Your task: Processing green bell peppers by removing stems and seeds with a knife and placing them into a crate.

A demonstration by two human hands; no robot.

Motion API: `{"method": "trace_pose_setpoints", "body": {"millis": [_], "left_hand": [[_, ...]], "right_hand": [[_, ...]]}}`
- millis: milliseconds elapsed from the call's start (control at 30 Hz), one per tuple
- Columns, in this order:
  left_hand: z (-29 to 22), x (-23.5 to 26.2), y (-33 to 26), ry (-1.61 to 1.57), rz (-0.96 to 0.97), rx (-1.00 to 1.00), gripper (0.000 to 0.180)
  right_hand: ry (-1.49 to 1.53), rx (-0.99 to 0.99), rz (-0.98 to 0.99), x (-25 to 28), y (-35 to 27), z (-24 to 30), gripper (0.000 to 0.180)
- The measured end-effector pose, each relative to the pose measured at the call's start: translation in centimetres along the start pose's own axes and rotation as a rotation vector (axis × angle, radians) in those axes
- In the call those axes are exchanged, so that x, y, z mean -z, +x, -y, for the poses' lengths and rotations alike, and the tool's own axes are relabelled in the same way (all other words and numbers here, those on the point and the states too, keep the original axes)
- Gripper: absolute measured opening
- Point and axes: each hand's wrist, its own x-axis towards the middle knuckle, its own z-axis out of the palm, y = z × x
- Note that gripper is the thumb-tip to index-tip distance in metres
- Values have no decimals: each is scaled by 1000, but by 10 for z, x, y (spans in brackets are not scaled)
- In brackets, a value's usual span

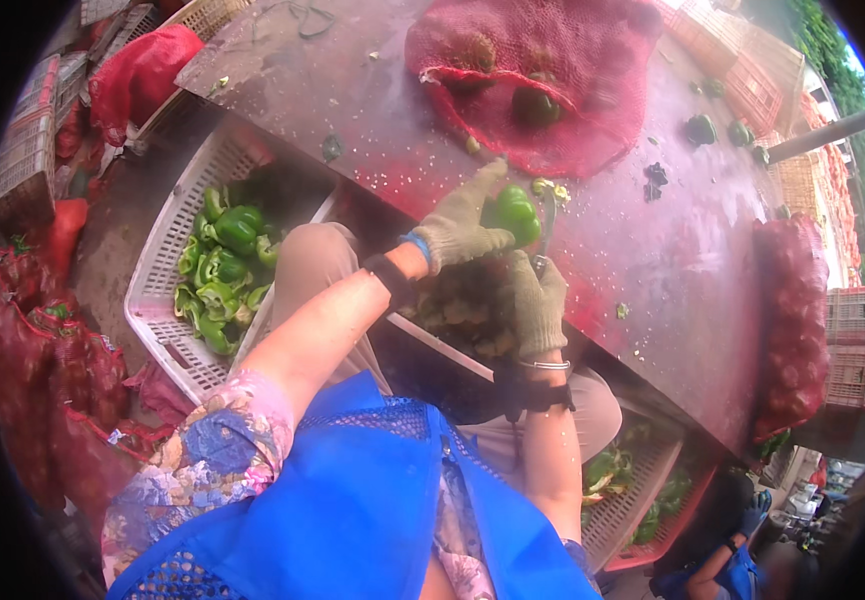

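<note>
Pepper in hand: a whole-looking green pepper [519, 216], above the near edge of the metal-topped table [673, 270].
Left hand: the gloved left hand [461, 225] closes its thumb and fingers around the pepper's left side.
Right hand: the gloved right hand [538, 305] grips a slim metal tool [550, 232], perhaps a knife, upright beside the pepper; a pale green scrap [556, 190] sits near its tip.
Progress: seemingly partway — many peppers lie cut open, while whole ones wait in the sack and loose on the table.
White crate: at the person's left, this slatted crate [169, 240] holds a heap of opened green peppers [221, 290].
Red net sack: on the table, the sack [593, 105] lies open-mouthed toward the person, whole peppers [536, 106] inside.
Between the knees: pale scraps [463, 312] — their container is too shadowed to tell.
Lower right: a pale crate [643, 500] holds more green pieces.
</note>
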Motion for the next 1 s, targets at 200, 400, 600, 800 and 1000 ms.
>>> {"method": "trace_pose_setpoints", "body": {"millis": [200,400,600,800,1000], "left_hand": [[-22,6,4,132,184,46,80],[-20,1,1,201,96,71,66],[-32,13,-7,85,173,186,70],[-13,1,-3,245,92,4,69],[-14,-7,4,258,183,-10,58]], "right_hand": [[-24,-113,16,-3,8,-14,37],[-460,133,-104,-4,-7,-8,45],[-450,64,-7,0,-39,-28,42],[-202,78,-293,13,-73,-6,32],[-381,385,-527,-23,31,-8,67]]}}
